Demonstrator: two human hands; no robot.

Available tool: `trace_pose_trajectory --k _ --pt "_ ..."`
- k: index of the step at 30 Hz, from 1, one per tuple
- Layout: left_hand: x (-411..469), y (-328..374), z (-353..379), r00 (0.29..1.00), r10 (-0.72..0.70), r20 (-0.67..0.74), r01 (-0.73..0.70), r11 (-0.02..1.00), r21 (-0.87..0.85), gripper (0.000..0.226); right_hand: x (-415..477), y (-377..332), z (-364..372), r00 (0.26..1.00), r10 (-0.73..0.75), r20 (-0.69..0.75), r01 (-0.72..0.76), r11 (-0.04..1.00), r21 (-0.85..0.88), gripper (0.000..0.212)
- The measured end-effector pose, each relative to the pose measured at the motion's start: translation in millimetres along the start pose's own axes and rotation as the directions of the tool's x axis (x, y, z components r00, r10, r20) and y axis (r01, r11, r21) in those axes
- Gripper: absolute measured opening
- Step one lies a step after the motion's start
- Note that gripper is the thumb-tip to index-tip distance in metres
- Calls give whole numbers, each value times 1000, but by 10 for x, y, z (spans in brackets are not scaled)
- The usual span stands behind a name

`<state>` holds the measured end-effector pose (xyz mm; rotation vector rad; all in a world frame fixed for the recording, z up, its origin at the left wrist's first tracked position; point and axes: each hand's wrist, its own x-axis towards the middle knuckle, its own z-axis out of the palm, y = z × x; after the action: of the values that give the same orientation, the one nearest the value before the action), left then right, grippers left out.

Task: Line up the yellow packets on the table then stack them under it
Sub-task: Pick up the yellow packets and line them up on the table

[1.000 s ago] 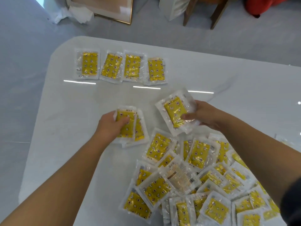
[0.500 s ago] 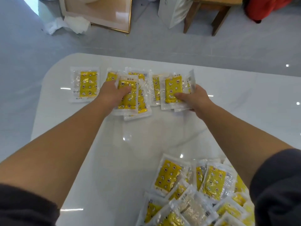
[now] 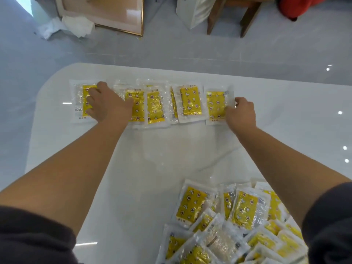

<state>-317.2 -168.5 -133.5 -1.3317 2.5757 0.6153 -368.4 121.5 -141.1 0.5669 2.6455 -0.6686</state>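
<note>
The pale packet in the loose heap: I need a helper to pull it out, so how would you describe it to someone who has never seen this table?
On the white table, look at the jumbled heap of packets at the near right corner, not the row along the far edge. Near the heap's front lies the pale packet: its contents are whitish-beige, where every neighbour shows bright yellow.

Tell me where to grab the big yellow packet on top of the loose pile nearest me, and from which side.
Take the top packet by its clear left margin, coming in from the left, where bare table lies beside it. It lies flat, and its right and lower edges are tucked among other packets of the pile, so that free border is probably easiest to pinch.
</note>
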Motion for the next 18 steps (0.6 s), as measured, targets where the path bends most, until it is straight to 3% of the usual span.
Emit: trace_pose_trajectory --k 3,6,9,12,14,18 --pt "-430 -165 -11 975 222 -34 -223 974 -43 60 -401 229 -68 985 -173 -2 171 975 -143 48" --pt "-1021 -432 56 926 373 56 -365 924 -114 46 -875 574 -100 947 -318 49 321 929 -184 46" --pt "-1605 -672 198 880 386 278 -343 920 -191 37 -1248 947 -120 920 -356 162 386 895 -224 47" --pt "-2107 -798 399 820 343 459 -313 939 -144 48 -1477 1258 -147 920 -317 230 375 882 -285 50" --pt "-2408 -810 563 815 319 483 -356 934 -17 66 -1569 1422 -182 934 -269 234 339 873 -352 54" --pt "-2811 -732 808 887 250 388 -341 922 184 83 -1688 1699 -229 935 -260 241 350 792 -500 62"
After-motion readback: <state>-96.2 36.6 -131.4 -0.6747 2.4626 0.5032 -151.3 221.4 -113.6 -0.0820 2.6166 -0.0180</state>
